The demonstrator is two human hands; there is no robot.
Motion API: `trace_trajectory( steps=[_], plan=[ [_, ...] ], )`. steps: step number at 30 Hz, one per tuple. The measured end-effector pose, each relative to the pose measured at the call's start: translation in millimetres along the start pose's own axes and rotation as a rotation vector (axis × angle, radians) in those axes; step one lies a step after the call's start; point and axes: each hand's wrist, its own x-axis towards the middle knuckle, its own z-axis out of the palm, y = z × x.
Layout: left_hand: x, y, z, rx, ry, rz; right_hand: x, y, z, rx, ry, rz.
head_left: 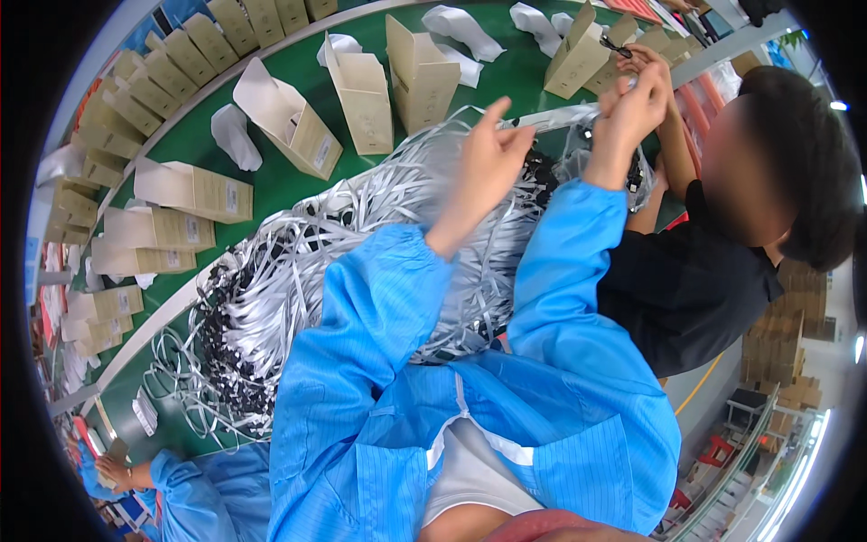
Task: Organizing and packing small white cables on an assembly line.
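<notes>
My left hand (488, 164) is over a large heap of white flat straps with black end pieces (361, 257). Its fingers are apart and nothing shows in them. My right hand (632, 107) is raised at the far right of the heap with its fingers curled closed. Whatever it may hold is hidden. Beneath it lies a clear plastic bag (574, 159) with dark pieces inside. Just beyond my right hand, a co-worker's hand (652, 61) holds a small black piece (618, 47). Open beige boxes (363, 101) stand beyond the heap.
A green bench (293, 185) carries the heap, with crumpled white bags (237, 137) among the boxes. More beige boxes (194, 45) line the far side. A co-worker in black (686, 280) is close on my right; another in a blue sleeve (194, 492) is at lower left.
</notes>
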Motion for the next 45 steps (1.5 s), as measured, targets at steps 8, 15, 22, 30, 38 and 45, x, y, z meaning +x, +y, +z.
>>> trace_trajectory(
  steps=[8,15,22,30,38,45],
  plan=[
    [58.8,-97.1,-38.6,0.813,0.192,0.696,181.4,21.3,13.6,-0.094,-0.461,-0.464],
    [50.2,-111.9,-46.5,1.174,0.151,0.454,207.1,27.4,31.3,-0.276,-0.093,-0.827],
    [47.9,-106.3,-43.2,1.163,0.288,0.372,213.8,75.3,10.4,-0.738,-0.516,-0.687],
    [52.4,-110.7,-51.3,1.394,0.224,0.482,188.2,48.3,7.7,-0.308,-0.632,-0.192],
    [38.3,-93.6,-58.7,1.321,0.203,0.57,80.3,-4.8,0.1,-0.46,-0.76,-0.395],
    [-47.4,35.6,-49.4,0.676,0.251,0.773,-91.4,-78.6,1.0,-0.586,-1.429,-0.001]
  ],
)
